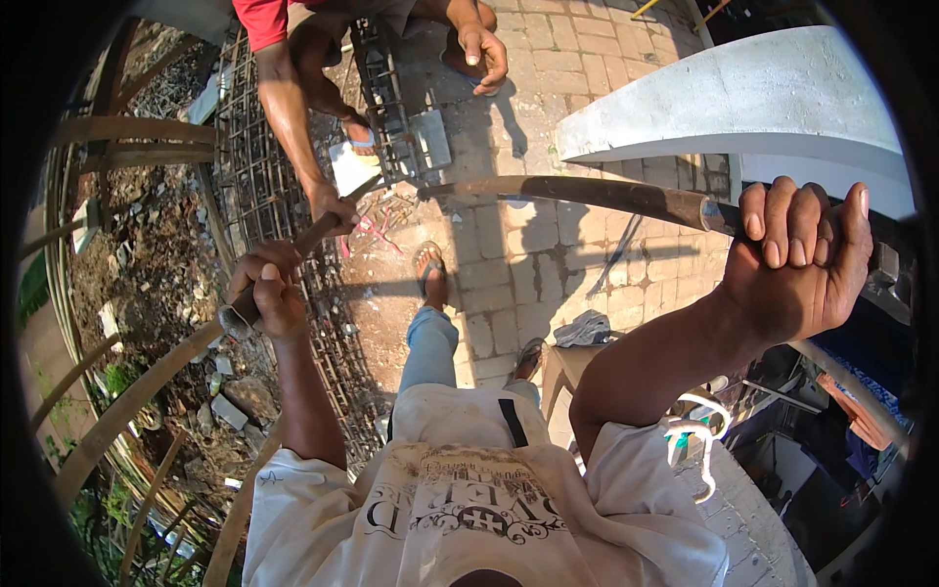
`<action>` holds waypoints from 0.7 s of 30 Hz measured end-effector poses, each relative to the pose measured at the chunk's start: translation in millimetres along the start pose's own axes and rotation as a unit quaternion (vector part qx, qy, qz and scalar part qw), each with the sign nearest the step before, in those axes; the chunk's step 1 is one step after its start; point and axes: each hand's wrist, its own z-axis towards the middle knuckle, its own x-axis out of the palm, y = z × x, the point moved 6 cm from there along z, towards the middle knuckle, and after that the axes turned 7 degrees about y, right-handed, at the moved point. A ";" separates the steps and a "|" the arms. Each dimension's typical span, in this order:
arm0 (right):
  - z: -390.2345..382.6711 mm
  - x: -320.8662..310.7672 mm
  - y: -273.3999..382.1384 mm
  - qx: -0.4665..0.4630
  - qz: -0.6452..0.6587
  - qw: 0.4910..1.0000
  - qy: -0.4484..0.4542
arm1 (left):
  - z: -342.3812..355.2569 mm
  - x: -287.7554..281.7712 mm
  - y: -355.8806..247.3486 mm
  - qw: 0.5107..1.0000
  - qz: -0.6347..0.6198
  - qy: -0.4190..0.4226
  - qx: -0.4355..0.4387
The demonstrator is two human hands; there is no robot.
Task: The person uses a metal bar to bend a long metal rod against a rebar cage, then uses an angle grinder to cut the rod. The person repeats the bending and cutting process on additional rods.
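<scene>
On the left, my left hand (269, 292) is closed round a brown pole (311, 238) beside its pale, rim-like end. A co-worker's hand (335, 210) grips the same pole farther up. Away to the right, my right hand (797, 264) is raised with its fingers curled over a dark bar (726, 217). This bar meets the ringed end of a long, rusty brown pole (587, 193), which reaches back toward the middle. Whether the left and right poles join cannot be made out.
Rebar cages (256, 157) lie along the left, beside rubble (230, 411) and several curved poles (137, 396). The co-worker crouches at the far side in a red sleeve (262, 24). A pale concrete slab (743, 103) juts in at right. Brick paving (489, 264) runs underfoot; a stool (577, 362) stands near my right arm.
</scene>
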 end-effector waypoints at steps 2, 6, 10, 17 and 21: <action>-24.1 -31.5 -2.7 0.002 0.010 1.000 -0.003 | 10.0 5.0 1.4 1.000 0.010 0.016 -0.019; -94.0 -92.9 -64.7 0.015 -0.024 0.995 -0.093 | 28.2 18.6 6.3 0.999 0.021 0.038 -0.017; -161.1 -124.4 -163.4 0.096 -0.219 0.955 -0.175 | 45.6 19.0 15.8 1.000 0.002 0.014 -0.026; -220.4 -125.6 -229.2 0.222 -0.423 0.876 -0.061 | 80.3 -24.1 11.8 0.967 0.032 -0.254 -0.002; -230.7 -109.9 -227.9 0.217 -0.440 0.871 -0.030 | 92.9 -43.4 9.8 0.978 0.035 -0.203 -0.026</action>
